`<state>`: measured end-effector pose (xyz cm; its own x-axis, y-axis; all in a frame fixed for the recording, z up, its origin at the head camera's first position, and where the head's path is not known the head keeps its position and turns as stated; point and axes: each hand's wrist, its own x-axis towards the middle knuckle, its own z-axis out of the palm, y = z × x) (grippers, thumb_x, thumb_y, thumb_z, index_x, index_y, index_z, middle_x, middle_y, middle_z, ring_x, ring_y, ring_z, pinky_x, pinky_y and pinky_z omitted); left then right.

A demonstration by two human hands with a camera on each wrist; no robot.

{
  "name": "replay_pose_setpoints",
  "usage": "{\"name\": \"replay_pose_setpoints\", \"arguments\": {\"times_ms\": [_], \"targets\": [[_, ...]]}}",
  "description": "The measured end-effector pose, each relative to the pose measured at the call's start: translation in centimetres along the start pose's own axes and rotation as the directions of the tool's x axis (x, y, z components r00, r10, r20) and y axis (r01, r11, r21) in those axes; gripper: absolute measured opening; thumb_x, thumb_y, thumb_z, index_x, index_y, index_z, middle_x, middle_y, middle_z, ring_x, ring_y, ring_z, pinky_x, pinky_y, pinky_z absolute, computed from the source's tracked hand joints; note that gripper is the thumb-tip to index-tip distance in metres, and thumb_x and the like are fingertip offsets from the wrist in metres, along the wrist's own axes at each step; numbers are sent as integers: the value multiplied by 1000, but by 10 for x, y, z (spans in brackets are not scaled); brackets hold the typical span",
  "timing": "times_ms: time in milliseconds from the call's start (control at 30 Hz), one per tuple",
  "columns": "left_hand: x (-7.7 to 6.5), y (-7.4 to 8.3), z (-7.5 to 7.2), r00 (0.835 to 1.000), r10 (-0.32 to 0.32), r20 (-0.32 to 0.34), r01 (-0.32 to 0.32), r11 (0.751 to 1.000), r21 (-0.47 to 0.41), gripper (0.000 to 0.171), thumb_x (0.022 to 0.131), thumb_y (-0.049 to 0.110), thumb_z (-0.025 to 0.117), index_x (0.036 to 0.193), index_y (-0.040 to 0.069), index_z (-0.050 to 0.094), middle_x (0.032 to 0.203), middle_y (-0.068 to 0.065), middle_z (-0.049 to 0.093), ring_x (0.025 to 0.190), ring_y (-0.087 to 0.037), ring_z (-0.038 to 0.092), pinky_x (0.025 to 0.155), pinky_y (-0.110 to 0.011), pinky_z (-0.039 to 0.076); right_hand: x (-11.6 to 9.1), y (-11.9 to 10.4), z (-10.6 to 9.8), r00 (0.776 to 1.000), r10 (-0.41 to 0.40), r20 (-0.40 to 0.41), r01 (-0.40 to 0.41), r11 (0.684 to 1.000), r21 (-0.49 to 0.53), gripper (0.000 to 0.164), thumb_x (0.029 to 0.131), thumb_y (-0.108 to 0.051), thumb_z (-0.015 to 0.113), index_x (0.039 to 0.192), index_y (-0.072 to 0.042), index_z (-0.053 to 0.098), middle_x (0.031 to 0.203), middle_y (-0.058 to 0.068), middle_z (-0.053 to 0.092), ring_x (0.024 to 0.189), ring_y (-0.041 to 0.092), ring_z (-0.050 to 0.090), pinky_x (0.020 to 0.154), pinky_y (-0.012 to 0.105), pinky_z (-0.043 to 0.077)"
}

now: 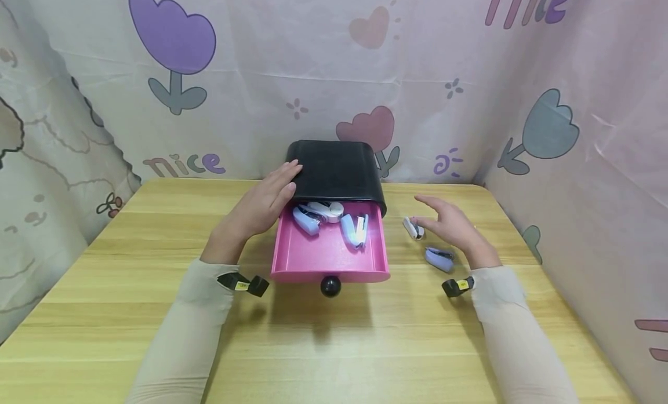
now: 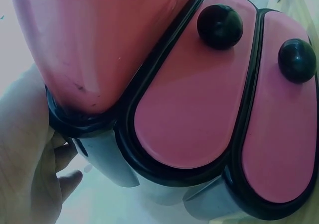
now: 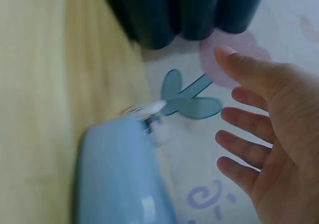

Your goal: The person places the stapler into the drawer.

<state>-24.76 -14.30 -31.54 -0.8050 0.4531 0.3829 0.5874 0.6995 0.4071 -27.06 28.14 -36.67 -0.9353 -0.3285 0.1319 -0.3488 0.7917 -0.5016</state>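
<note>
My left hand (image 1: 263,204) rests with straight fingers on the top left edge of a black drawer cabinet (image 1: 336,169). Its pink top drawer (image 1: 329,262) is pulled out and holds a blue stapler (image 1: 307,221), a white stapler (image 1: 330,211) towards the back and a pale blue-and-white stapler (image 1: 355,231) at the right. Fingers spread, my right hand (image 1: 454,224) hovers by a small white stapler (image 1: 414,228) on the table; contact cannot be told. Nearer me lies a blue-violet stapler (image 1: 439,259), large in the right wrist view as a blue stapler body (image 3: 122,169).
Two lower pink drawers (image 2: 189,104) with black knobs (image 2: 220,27) are closed under the open one. The wooden table (image 1: 334,346) meets a patterned curtain (image 1: 261,56) at the back and right. A black knob (image 1: 330,286) sticks out from the open drawer's front.
</note>
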Motion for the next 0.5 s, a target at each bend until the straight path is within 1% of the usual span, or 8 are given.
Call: {"name": "replay_pose_setpoints", "arguments": {"times_ms": [100, 200, 333, 433, 500], "targets": [[0, 0, 1, 1000, 1, -5, -1, 1000, -3, 56, 105, 41, 30, 154, 14, 31, 160, -4, 25, 148, -20, 16, 117, -47, 19, 1, 7, 6, 997, 65, 35, -65, 998, 3, 71, 94, -39, 65, 151, -10, 37, 152, 18, 38, 138, 42, 33, 111, 60, 26], [0, 0, 1, 1000, 2, -9, -2, 1000, -7, 56, 105, 41, 30, 154, 14, 31, 160, -4, 25, 148, -20, 15, 117, -47, 19, 2, 13, 12, 990, 127, 69, -129, 991, 20, 73, 93, -38, 67, 152, -10, 35, 152, 21, 36, 137, 45, 33, 109, 61, 27], [-1, 0, 1, 1000, 2, -10, -3, 1000, -15, 57, 105, 43, 30, 154, 15, 31, 160, -4, 24, 148, -19, 15, 117, -47, 19, 5, 21, 19, 973, 193, 123, -203, 976, 81, 75, 91, -38, 69, 153, -12, 34, 152, 22, 34, 136, 45, 34, 109, 60, 28], [-1, 0, 1, 1000, 0, -8, 0, 1000, -18, 57, 105, 43, 30, 154, 15, 31, 160, -3, 24, 148, -19, 15, 117, -47, 19, 6, 24, 22, 965, 217, 149, -234, 967, 102, 74, 90, -36, 70, 152, -12, 36, 149, 23, 40, 132, 43, 40, 107, 57, 33], [0, 0, 1, 1000, -3, -6, 3, 1000, -18, 57, 105, 43, 30, 155, 15, 31, 160, -3, 24, 148, -19, 14, 117, -47, 19, 6, 25, 23, 962, 224, 159, -241, 966, 98, 72, 91, -34, 70, 151, -12, 37, 144, 24, 45, 129, 42, 44, 105, 55, 37]]}}
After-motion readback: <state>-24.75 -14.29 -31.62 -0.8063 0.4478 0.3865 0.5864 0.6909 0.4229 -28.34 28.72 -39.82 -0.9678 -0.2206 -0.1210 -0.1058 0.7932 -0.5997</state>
